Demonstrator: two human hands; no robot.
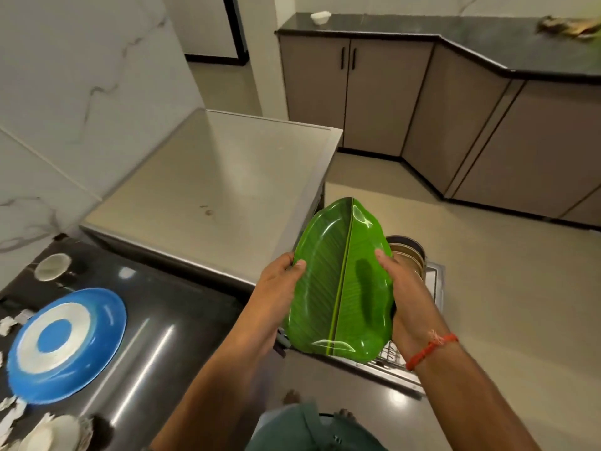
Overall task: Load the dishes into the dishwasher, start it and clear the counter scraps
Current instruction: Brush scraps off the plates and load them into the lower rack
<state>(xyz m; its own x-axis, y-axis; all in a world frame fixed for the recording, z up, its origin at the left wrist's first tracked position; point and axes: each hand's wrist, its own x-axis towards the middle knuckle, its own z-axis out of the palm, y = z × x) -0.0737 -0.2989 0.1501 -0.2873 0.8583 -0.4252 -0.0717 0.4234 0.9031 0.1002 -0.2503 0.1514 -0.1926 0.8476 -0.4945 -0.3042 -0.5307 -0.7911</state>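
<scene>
I hold a green leaf-shaped plate (338, 284) tilted up in front of me. My left hand (279, 281) grips its left rim, thumb on the face. My right hand (403, 288) grips the right rim, and a red thread circles that wrist. Below and behind the plate the dishwasher's pulled-out rack (432, 288) shows, with several dishes (408, 252) standing in it. On the dark counter (156, 320) at the left lies a blue and white plate (65, 343). A small white cup (52, 266) stands behind it. White paper scraps (13, 323) lie around the plate.
The grey dishwasher top (221, 177) stands ahead against the marble wall. Beige cabinets under a black counter (455, 30) run along the far right, bearing a white bowl (320, 17) and scraps (566, 26). Open floor (507, 304) lies to the right. More white cups (55, 431) sit bottom left.
</scene>
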